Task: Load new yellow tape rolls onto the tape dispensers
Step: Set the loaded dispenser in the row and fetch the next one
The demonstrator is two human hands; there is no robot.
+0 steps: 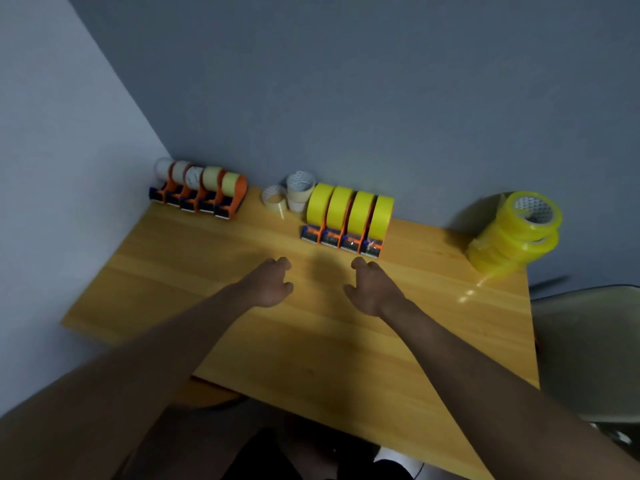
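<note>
Dispensers (344, 220) left of roll stack (516, 233)

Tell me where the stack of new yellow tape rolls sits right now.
In the head view, the stack of yellow tape rolls stands at the table's far right corner against the wall, right of the four loaded dispensers.

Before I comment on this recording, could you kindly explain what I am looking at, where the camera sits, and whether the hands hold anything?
There is no machine here: a person wears one camera on the head, looking down at a wooden table against a grey wall. The left hand and right hand hover above it, fingers loosely curled, holding nothing. Behind them stand four orange dispensers carrying full yellow rolls. In the far left corner five more dispensers carry pale, nearly spent rolls. Between the groups lie a few used cores. At the right, a stack of new yellow rolls waits.
</note>
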